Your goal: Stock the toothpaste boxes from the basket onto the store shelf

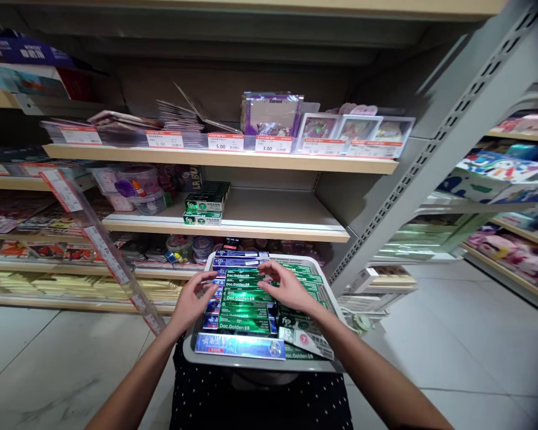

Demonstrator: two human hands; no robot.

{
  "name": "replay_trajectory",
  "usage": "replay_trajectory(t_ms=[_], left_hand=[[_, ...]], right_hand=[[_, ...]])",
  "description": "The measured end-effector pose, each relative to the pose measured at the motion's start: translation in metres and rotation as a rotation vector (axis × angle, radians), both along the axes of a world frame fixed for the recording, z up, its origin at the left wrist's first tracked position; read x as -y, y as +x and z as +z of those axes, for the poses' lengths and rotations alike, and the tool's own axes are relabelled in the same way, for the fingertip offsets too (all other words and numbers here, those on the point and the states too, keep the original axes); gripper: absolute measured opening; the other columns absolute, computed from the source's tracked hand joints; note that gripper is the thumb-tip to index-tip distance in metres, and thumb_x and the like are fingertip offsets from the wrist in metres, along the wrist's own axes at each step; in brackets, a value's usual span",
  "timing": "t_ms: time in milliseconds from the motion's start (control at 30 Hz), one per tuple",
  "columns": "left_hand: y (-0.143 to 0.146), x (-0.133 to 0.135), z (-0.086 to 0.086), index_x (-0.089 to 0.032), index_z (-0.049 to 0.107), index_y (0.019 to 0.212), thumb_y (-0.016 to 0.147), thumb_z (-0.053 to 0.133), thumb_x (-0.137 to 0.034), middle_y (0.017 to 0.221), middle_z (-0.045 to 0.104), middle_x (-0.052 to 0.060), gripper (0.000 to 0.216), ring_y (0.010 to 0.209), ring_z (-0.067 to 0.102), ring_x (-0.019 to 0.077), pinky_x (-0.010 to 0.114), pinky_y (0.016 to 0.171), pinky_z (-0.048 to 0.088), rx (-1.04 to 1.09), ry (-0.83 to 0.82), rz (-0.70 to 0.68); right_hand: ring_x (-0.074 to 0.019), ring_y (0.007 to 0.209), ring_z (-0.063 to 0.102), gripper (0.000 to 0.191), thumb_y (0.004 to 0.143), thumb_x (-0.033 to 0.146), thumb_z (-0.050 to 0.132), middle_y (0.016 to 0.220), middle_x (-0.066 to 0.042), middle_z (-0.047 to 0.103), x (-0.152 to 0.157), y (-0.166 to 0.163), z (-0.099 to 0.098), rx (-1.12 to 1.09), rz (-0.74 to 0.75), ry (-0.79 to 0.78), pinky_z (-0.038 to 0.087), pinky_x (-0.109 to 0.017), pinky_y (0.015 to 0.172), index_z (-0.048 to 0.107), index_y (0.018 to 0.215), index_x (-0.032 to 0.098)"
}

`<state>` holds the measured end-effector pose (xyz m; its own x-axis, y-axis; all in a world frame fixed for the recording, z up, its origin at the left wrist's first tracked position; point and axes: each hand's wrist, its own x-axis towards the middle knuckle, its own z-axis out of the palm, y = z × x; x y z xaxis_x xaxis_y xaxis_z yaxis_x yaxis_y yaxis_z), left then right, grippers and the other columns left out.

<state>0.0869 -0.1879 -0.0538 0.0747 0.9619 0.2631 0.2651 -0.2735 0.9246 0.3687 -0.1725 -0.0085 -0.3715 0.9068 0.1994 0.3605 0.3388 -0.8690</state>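
Note:
A grey basket (192, 355) full of toothpaste boxes sits before me at lap height. Green "Doc.Golden" toothpaste boxes (244, 327) are stacked in a column down its middle, with blue toothpaste boxes (240, 346) under and in front of them. My left hand (196, 301) hovers at the left ends of the upper green boxes, fingers curved and apart. Over their right ends is my right hand (289, 289), thumb and fingers spread; I cannot tell if its fingertips touch a box. A white-and-green box (305, 341) lies tilted at the basket's front right.
Ahead, a shelf (278, 212) bears a small stack of green toothpaste boxes (204, 206) beside clear plastic tubs (138, 188). The shelf above (219, 156) carries priced flat packs. A slanted price-label strip (101, 248) stands left; a grey metal upright (412, 161) rises right.

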Motion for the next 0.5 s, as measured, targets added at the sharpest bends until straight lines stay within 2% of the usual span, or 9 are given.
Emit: replay_trajectory(t_ms=[133, 300, 400, 500], left_hand=[[0.011, 0.022, -0.019, -0.022, 0.057, 0.124, 0.081, 0.067, -0.036, 0.131, 0.059, 0.011, 0.047, 0.112, 0.061, 0.0223, 0.037, 0.097, 0.05, 0.12, -0.146, -0.128], [0.015, 0.022, -0.03, -0.021, 0.06, 0.123, 0.08, 0.067, -0.04, 0.131, 0.06, 0.011, 0.047, 0.104, 0.064, 0.021, 0.036, 0.095, 0.051, 0.113, -0.205, -0.114], [0.015, 0.021, -0.029, -0.02, 0.059, 0.126, 0.079, 0.067, -0.042, 0.13, 0.061, 0.011, 0.052, 0.106, 0.064, 0.022, 0.036, 0.095, 0.051, 0.124, -0.241, -0.112], [0.017, 0.019, -0.024, -0.018, 0.06, 0.124, 0.076, 0.07, -0.044, 0.121, 0.067, 0.012, 0.056, 0.105, 0.066, 0.0244, 0.037, 0.092, 0.053, 0.143, -0.289, -0.068]], right_hand=[[-0.0266, 0.109, 0.058, 0.061, 0.074, 0.03, 0.073, 0.125, -0.008, 0.058, 0.027, 0.019, -0.005, 0.158, 0.053, 0.029, 0.049, -0.043, 0.092, 0.052, 0.131, 0.029], [-0.0219, 0.094, 0.06, 0.044, 0.079, 0.032, 0.069, 0.106, -0.006, 0.063, 0.025, 0.021, -0.02, 0.089, 0.02, -0.097, 0.051, -0.036, 0.082, 0.056, 0.12, 0.026], [-0.0186, 0.088, 0.06, 0.037, 0.08, 0.039, 0.068, 0.098, -0.004, 0.06, 0.018, 0.019, -0.033, -0.026, -0.031, -0.193, 0.051, -0.032, 0.077, 0.056, 0.111, 0.023], [-0.0173, 0.086, 0.059, 0.034, 0.078, 0.044, 0.069, 0.093, -0.003, 0.059, 0.012, 0.016, -0.044, -0.109, -0.09, -0.213, 0.05, -0.03, 0.076, 0.056, 0.1, 0.021]])
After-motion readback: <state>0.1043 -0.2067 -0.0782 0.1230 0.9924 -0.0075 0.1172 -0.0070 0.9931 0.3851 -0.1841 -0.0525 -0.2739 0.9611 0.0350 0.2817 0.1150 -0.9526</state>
